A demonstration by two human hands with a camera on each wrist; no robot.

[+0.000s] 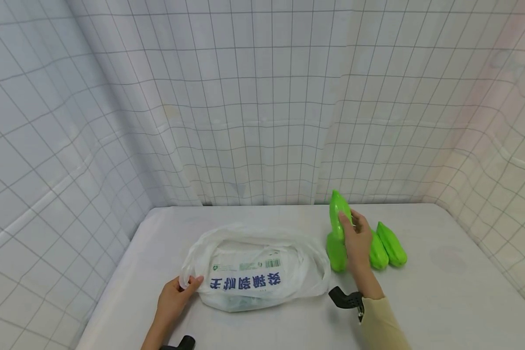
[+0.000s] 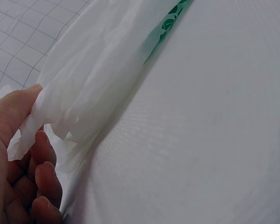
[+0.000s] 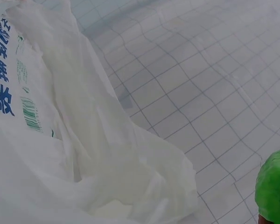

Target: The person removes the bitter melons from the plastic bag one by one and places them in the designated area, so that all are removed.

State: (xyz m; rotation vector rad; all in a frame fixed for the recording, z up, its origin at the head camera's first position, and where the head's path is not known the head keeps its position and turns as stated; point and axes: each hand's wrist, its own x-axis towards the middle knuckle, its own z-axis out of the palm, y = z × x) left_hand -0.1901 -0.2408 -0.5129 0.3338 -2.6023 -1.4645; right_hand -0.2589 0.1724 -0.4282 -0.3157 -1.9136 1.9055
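A white plastic bag [image 1: 262, 299] with blue lettering lies with its mouth spread wide. At its left side my left hand [image 1: 175, 296] pinches the rim, the thin film passing between thumb and fingers [image 2: 47, 182]. To the right of the bag my right hand [image 1: 357, 238] holds a glossy bright green, pointed oblong thing [image 1: 340, 216], tip upward. A second green oblong thing [image 1: 336, 255] rests just below it, beside the bag. Only a rounded end of a green oblong thing [image 3: 274, 189] enters the right wrist view's edge; the right hand is mostly out of that view.
Two more green oblong things, one [image 1: 378, 253] partly behind my right hand and another [image 1: 392, 244] farther right, lie on the white tabletop [image 1: 446, 291]. A white curtain with a grid pattern [image 1: 262, 121] hangs behind and at both sides.
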